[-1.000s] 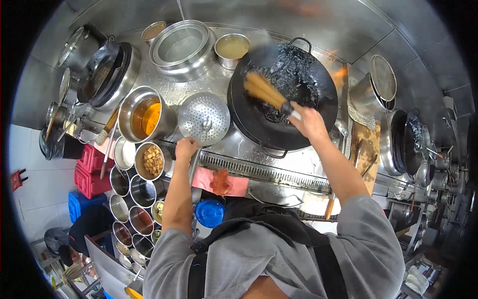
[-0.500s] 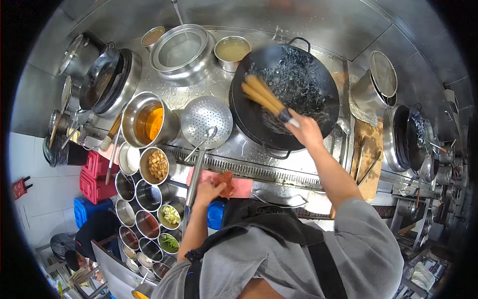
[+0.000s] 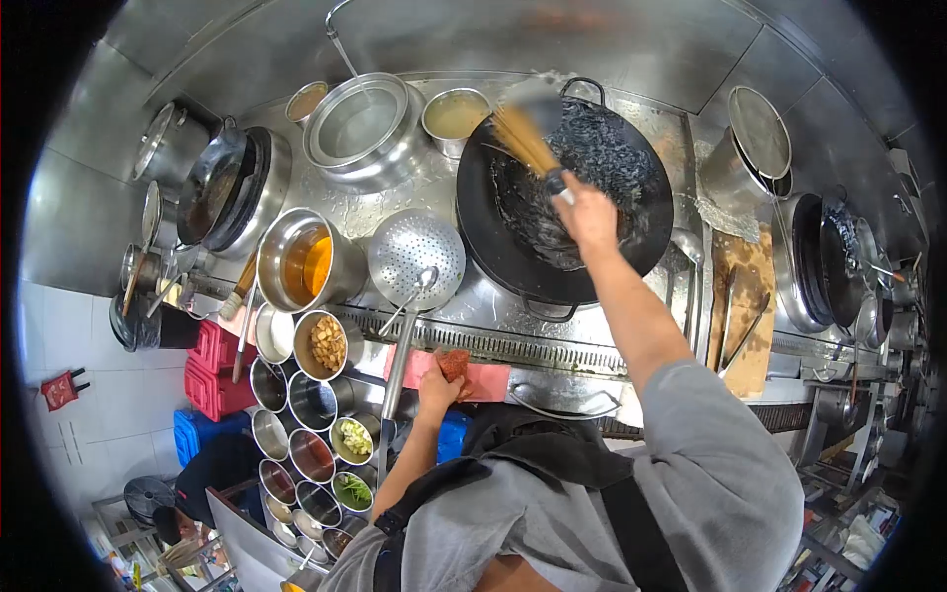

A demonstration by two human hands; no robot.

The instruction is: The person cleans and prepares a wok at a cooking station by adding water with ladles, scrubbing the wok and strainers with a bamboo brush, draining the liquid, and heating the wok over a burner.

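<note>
My right hand [image 3: 589, 219] is closed round the dark handle of a bamboo wok brush [image 3: 526, 138]. The brush's bristles, blurred by motion, are at the upper left rim of a large black wok [image 3: 636, 242], whose inside is wet and foamy. Near the counter's front edge, my left hand [image 3: 436, 392] grips a crumpled reddish-brown cloth [image 3: 454, 365]. Beneath that hand lies a flat pink cloth [image 3: 486, 383]. Just left of the wok, a perforated strainer [image 3: 416, 252] rests with a ladle [image 3: 426, 277] on it, its long handle passing close to my left hand.
A pot of orange liquid [image 3: 308, 264] and several metal tubs of ingredients, including diced pieces [image 3: 327, 341], stand at the left. Behind are a large water pot [image 3: 360, 123] and a pot of cloudy liquid [image 3: 456, 115]. Tongs [image 3: 747, 331] lie on a stained board [image 3: 742, 271] at the right.
The brush has moved up and left within the wok, toward its rim. My left hand has shifted with the reddish-brown cloth, now more bunched in its fingers. The whole view has tilted slightly.
</note>
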